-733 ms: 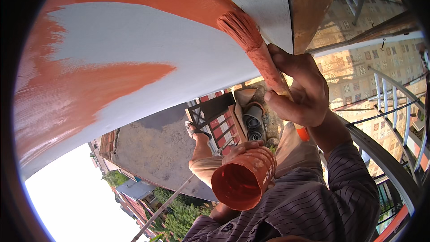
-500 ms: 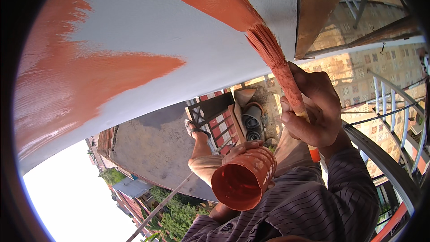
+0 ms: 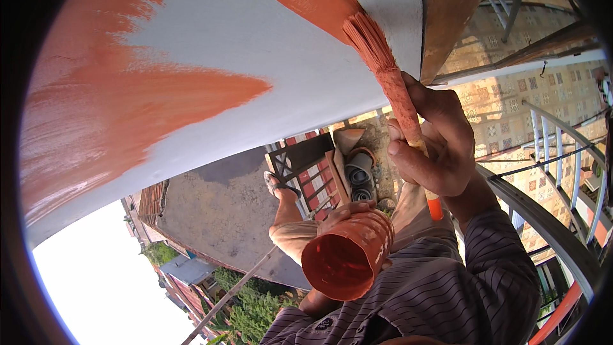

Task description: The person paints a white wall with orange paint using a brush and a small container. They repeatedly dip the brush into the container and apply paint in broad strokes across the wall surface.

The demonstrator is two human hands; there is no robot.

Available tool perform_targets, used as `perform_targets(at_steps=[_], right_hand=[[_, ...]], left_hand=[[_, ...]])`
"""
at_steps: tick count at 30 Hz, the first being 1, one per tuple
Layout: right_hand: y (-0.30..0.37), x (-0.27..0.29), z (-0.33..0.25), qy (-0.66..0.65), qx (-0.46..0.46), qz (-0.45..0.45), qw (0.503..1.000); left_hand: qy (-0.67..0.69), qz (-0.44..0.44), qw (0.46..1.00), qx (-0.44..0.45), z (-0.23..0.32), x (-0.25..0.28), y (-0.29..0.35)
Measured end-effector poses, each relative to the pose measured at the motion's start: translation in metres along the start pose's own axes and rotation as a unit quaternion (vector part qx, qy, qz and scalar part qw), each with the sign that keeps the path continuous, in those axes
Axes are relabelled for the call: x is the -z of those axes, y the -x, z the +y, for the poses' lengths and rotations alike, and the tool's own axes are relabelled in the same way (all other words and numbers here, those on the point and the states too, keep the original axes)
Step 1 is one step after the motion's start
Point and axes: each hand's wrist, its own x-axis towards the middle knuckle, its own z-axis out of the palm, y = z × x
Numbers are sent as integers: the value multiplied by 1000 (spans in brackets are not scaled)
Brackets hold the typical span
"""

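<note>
In my right hand [image 3: 440, 140] is a paintbrush [image 3: 397, 96], gripped by its paint-smeared handle, which ends in a bright orange tip. Its orange-coated bristles touch the lower end of an orange band on the pale wall [image 3: 255, 32]. A second, broad patch of orange paint [image 3: 128, 108] with ragged edges covers the wall's left part. My left hand [image 3: 345, 213] is wrapped round an orange paint cup [image 3: 348, 255], held low in front of my striped shirt. The cup's mouth tilts toward me, with orange paint coating its inside; most of the left fingers are hidden behind it.
Beside the wall runs a brown wooden edge [image 3: 450, 19]. A curved metal railing [image 3: 543, 217] stands at right, above a patterned tile floor [image 3: 504, 115]. Far below lie a grey concrete slab [image 3: 223, 217], stacked pots [image 3: 359, 176] and green trees [image 3: 255, 306]. My foot [image 3: 278, 184] rests over the slab's edge.
My right hand and the brush have shifted slightly up and left, the bristles sliding along the orange band. The left hand and cup stay in place.
</note>
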Motion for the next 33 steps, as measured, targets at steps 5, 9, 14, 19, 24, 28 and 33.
perform_targets(at_steps=[5, 9, 14, 19, 24, 28, 33], right_hand=[[-2, -3, -4, 51, 30, 9, 998], [-2, -4, -8, 124, 96, 13, 988], [-3, -5, -12, 172, 132, 34, 976], [-2, -12, -11, 187, 133, 80, 970], [6, -14, -11, 179, 98, 90, 975], [9, -16, -18, 181, 67, 113, 975], [8, -9, -43, -30, -139, 88, 986]], left_hand=[[-9, 19, 994, -110, -11, -4, 7], [3, 34, 982, -184, -14, -13, 1], [118, 0, 974, 195, 13, 13, 3], [178, 36, 934, 309, 28, 17, 1], [112, 51, 989, 87, 14, -2, 2], [24, 27, 998, 42, 7, 3, 12], [96, 51, 990, 90, 11, 6, 15]])
